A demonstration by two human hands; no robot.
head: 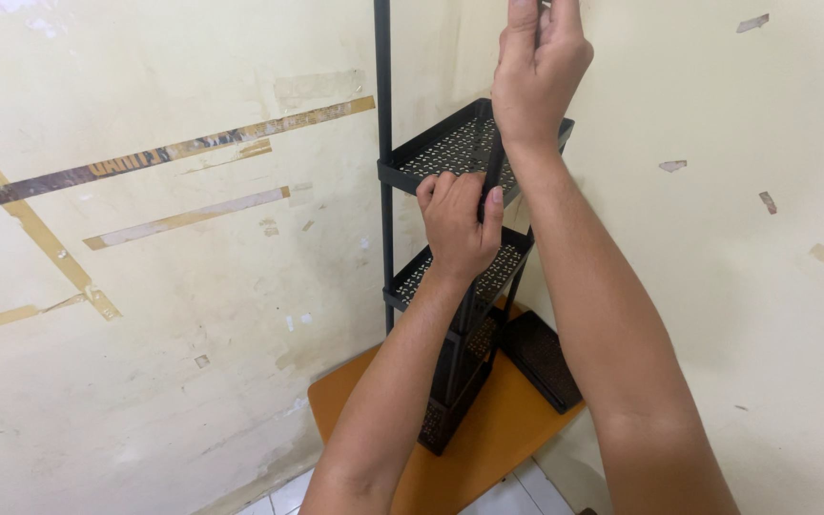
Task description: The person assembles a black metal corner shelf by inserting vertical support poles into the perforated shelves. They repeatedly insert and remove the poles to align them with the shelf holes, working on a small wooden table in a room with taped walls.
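Note:
A black metal rack with perforated shelves (450,148) stands in a wall corner on an orange board (507,429). My left hand (460,221) is wrapped around a thin black upright pole (493,167) at the front of the rack, between the upper and middle shelves. My right hand (538,67) grips the same pole higher up, at the top edge of the view. A second black pole (383,114) rises at the rack's left side. The middle shelf (503,267) is partly hidden behind my left hand.
A loose black perforated tray (541,358) leans on the orange board against the right wall. Cream walls with tape marks and chipped paint close in on both sides. White floor tiles (507,496) show at the bottom.

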